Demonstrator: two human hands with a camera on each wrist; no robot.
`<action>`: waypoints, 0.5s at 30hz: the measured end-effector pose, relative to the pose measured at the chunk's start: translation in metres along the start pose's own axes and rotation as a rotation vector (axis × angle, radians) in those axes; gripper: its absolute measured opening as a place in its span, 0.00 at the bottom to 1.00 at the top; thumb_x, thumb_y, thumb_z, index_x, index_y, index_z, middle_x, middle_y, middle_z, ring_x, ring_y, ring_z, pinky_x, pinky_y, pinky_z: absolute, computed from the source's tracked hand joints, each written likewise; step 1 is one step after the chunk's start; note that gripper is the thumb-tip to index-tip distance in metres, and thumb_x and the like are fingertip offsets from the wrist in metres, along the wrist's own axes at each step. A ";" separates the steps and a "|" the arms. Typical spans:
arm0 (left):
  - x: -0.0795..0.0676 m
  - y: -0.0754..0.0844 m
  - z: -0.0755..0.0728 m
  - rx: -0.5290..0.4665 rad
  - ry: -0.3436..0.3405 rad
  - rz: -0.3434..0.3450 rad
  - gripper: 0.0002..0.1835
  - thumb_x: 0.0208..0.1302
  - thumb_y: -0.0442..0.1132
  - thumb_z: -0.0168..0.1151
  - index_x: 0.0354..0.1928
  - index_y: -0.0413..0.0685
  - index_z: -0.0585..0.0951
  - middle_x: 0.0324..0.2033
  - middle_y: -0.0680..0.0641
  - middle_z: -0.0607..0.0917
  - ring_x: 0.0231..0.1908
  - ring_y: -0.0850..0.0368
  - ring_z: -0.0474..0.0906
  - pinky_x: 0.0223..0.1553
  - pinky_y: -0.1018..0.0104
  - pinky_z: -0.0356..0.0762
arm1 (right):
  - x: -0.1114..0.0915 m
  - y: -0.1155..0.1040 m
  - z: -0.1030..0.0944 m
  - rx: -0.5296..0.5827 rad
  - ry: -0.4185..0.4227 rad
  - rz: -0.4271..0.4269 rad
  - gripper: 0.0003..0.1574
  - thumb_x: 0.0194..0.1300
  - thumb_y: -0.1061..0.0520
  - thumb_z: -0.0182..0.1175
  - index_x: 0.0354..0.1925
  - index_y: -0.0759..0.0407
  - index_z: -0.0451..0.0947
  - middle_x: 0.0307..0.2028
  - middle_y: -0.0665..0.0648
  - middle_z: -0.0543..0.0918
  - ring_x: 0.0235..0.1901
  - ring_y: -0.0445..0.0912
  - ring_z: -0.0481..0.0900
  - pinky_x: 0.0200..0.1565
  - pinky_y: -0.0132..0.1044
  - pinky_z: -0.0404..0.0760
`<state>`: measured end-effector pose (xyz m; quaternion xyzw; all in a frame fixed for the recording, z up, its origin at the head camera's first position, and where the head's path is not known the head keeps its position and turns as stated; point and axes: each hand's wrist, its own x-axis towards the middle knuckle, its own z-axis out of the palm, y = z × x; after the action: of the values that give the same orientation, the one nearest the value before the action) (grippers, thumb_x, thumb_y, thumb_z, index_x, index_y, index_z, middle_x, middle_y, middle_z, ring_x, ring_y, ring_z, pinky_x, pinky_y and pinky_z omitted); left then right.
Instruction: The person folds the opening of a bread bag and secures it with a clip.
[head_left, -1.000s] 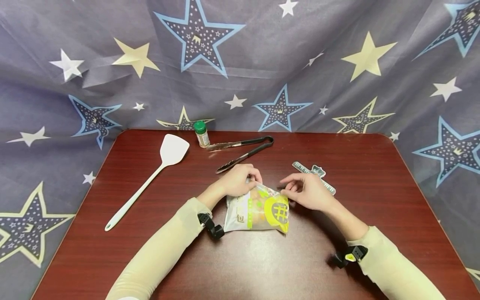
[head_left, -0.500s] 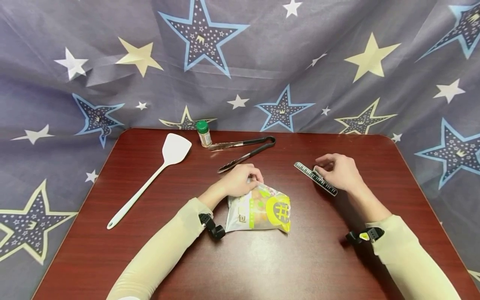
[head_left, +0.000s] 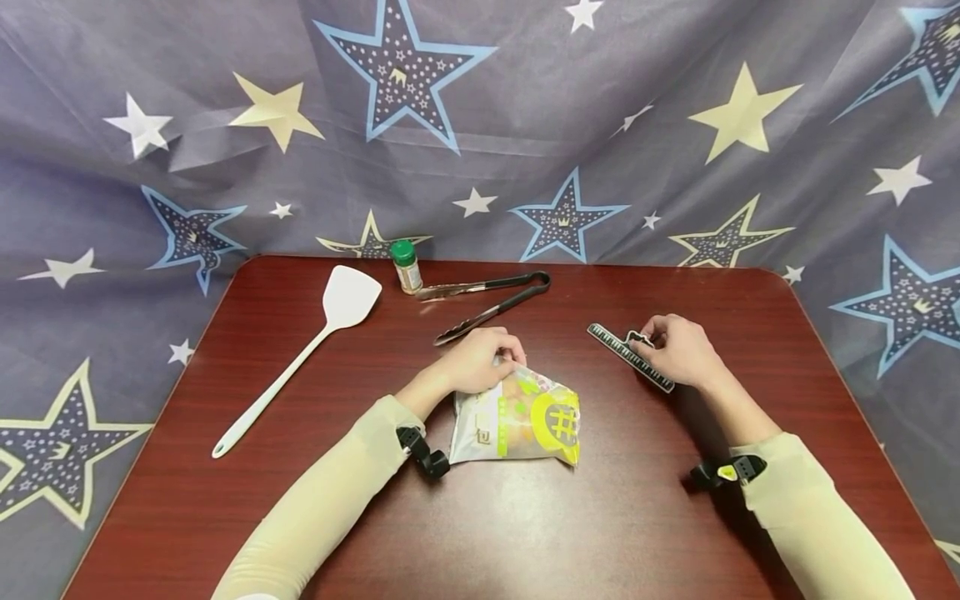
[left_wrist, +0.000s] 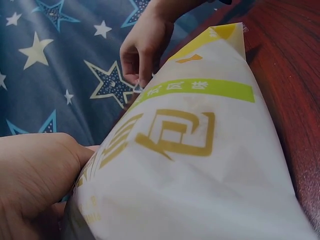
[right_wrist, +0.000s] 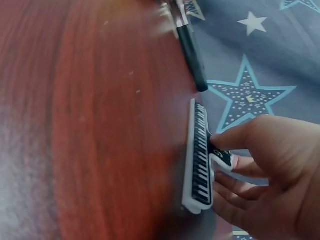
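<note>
A white, yellow and green plastic food packet (head_left: 517, 417) lies on the table in front of the person. The left hand (head_left: 483, 360) grips its upper left edge, the fingertips partly hidden behind it; in the left wrist view the packet (left_wrist: 200, 165) fills most of the picture. Farther right, the right hand (head_left: 678, 350) pinches the small black handle of a clip (head_left: 630, 357) with a piano-key pattern. In the right wrist view, the thumb presses the handle from one side of the clip (right_wrist: 200, 155) and fingers lie on the other.
Metal tongs (head_left: 491, 312) with black handles lie spread behind the packet. A green-capped seasoning bottle (head_left: 407, 271) stands by their tips. To the left lies a white spatula (head_left: 348, 300). A star-printed cloth (head_left: 480, 125) hangs along the table's far edge.
The right hand has left the packet's upper right corner, moved right to the clip and now pinches its handle. The left hand has stayed on the packet.
</note>
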<state>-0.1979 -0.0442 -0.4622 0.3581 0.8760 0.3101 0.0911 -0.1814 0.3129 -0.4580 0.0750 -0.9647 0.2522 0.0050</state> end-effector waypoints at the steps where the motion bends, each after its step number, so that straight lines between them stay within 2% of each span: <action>1: 0.000 0.000 0.000 0.001 0.000 0.000 0.06 0.71 0.33 0.66 0.39 0.52 0.88 0.35 0.51 0.85 0.38 0.59 0.77 0.45 0.67 0.75 | -0.001 0.000 -0.001 0.018 -0.006 0.006 0.13 0.66 0.51 0.72 0.33 0.55 0.80 0.26 0.53 0.87 0.28 0.45 0.78 0.35 0.40 0.70; 6: -0.001 0.003 0.000 0.005 -0.001 0.003 0.06 0.70 0.33 0.66 0.39 0.52 0.88 0.35 0.51 0.84 0.38 0.60 0.77 0.45 0.67 0.74 | -0.006 -0.004 -0.008 0.088 0.014 0.035 0.14 0.66 0.51 0.74 0.35 0.54 0.77 0.29 0.53 0.88 0.29 0.40 0.78 0.37 0.38 0.71; 9: -0.001 0.004 -0.001 0.005 0.002 0.008 0.06 0.70 0.33 0.66 0.39 0.52 0.88 0.35 0.51 0.85 0.38 0.59 0.78 0.44 0.67 0.75 | -0.009 -0.007 -0.012 0.144 0.045 0.043 0.16 0.63 0.52 0.76 0.40 0.57 0.80 0.34 0.56 0.88 0.31 0.35 0.81 0.37 0.32 0.74; 11: -0.001 0.004 -0.001 0.004 0.005 0.009 0.05 0.70 0.33 0.66 0.39 0.52 0.88 0.35 0.51 0.85 0.38 0.59 0.78 0.44 0.67 0.75 | -0.011 -0.009 -0.015 0.224 0.039 0.053 0.18 0.62 0.53 0.78 0.44 0.60 0.83 0.35 0.56 0.88 0.30 0.33 0.81 0.36 0.28 0.76; 15: -0.001 0.005 -0.001 0.003 0.007 0.007 0.05 0.71 0.33 0.67 0.39 0.52 0.89 0.35 0.50 0.85 0.38 0.58 0.78 0.45 0.67 0.75 | -0.015 -0.013 -0.017 0.426 -0.033 0.100 0.21 0.62 0.55 0.78 0.49 0.66 0.87 0.31 0.47 0.88 0.28 0.32 0.81 0.32 0.26 0.79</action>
<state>-0.1946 -0.0430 -0.4581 0.3601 0.8755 0.3105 0.0864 -0.1648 0.3124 -0.4379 0.0307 -0.8921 0.4490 -0.0394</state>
